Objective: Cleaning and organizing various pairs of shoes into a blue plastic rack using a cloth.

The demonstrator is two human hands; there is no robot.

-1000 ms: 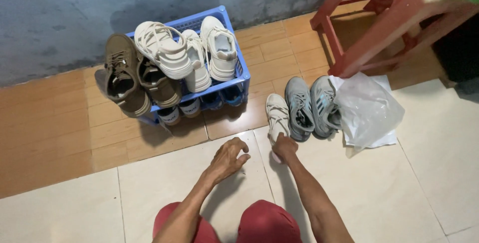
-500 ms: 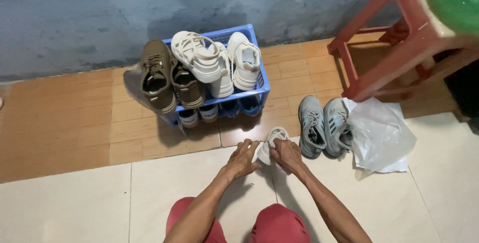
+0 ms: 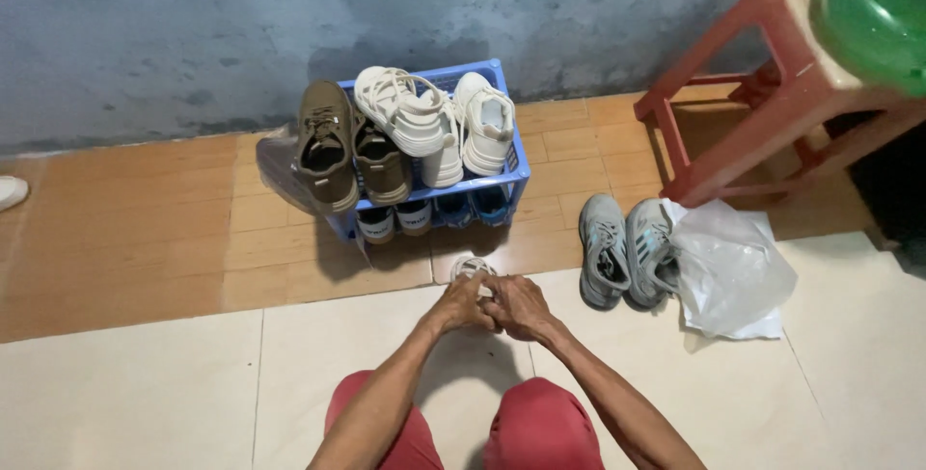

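Left hand and right hand pressed together, fingers curled tight around white shoe; only its toe shows above knuckles. Shoe on floor just before blue rack loaded with shoes. Grey sneakers to right, touching plastic bag. Red stool behind.
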